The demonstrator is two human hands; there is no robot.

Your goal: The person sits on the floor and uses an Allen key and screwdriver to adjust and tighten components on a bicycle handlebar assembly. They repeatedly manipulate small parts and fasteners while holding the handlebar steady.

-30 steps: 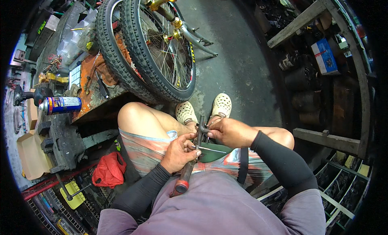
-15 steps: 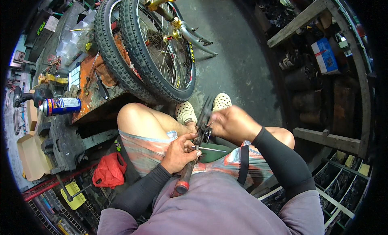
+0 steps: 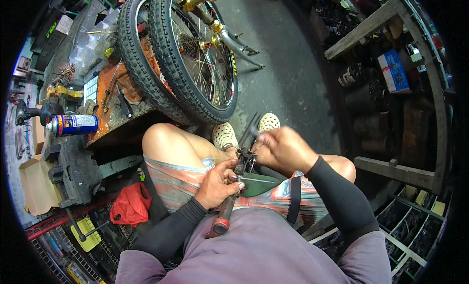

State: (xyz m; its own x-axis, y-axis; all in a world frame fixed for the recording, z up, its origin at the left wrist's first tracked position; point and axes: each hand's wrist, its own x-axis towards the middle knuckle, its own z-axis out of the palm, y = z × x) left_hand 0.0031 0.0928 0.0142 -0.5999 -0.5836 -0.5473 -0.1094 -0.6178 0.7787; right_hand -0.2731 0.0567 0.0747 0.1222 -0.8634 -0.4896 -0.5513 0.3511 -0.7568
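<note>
Beyond the fingers, 2 knobby bicycle wheels (image 3: 193, 59) lean at an orange counter (image 3: 110, 101). Over the lap, the right hand (image 3: 281, 149) pinches a dark metal part (image 3: 248, 137); the left hand (image 3: 220, 182) has fingers wrapped around a red-handled tool (image 3: 223, 218) just below it.

Light: you are working under even, moderate light | Shadows: staying soft beneath your knees | Dim: shelves darkening at both sides | Distortion: fisheye is bending edges, black corners ringing the view | Blur: your right hand (image 3: 281, 149) is smearing slightly
</note>
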